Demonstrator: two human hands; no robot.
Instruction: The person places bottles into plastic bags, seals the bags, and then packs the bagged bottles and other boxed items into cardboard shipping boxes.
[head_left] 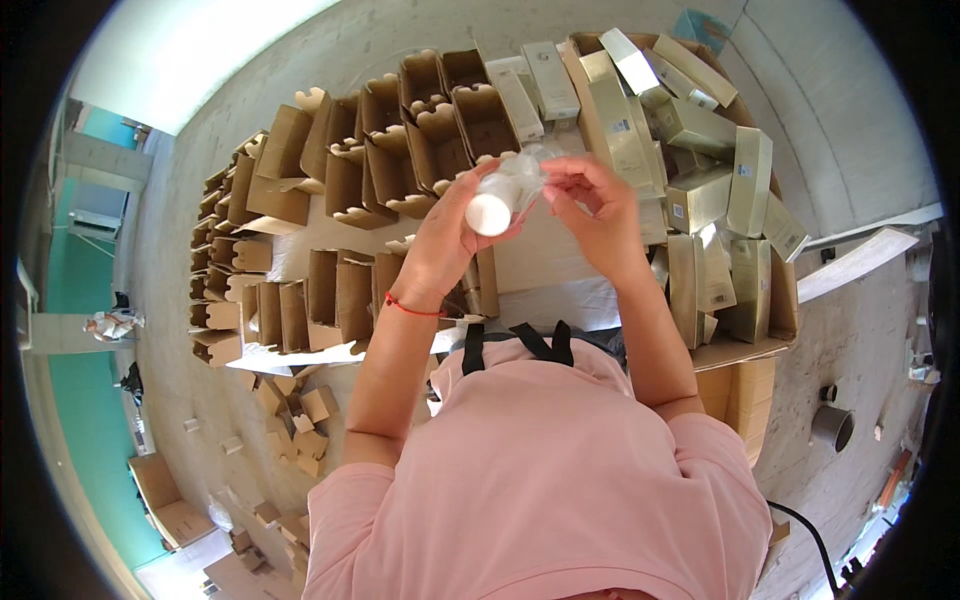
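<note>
Our left hand point(455, 222) gripped a white cylinder point(488, 213), our right hand point(603, 208) pinching clear plastic point(530, 165); beneath lay the pale counter point(545, 285), beyond, grey floor point(370, 40).

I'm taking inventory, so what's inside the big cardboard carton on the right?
Gold-coloured boxes lie jumbled inside the cardboard carton, some tilted. The upper ones cover whatever lies beneath, so that can't be seen.

Bright light burns out the upper left of the frame; gold boxes point(750, 185) at right catch glare. Clear plastic point(531, 166) at upper centre looks hazy, perhaps blurred. Fisheye distortion bends the edges.
</note>
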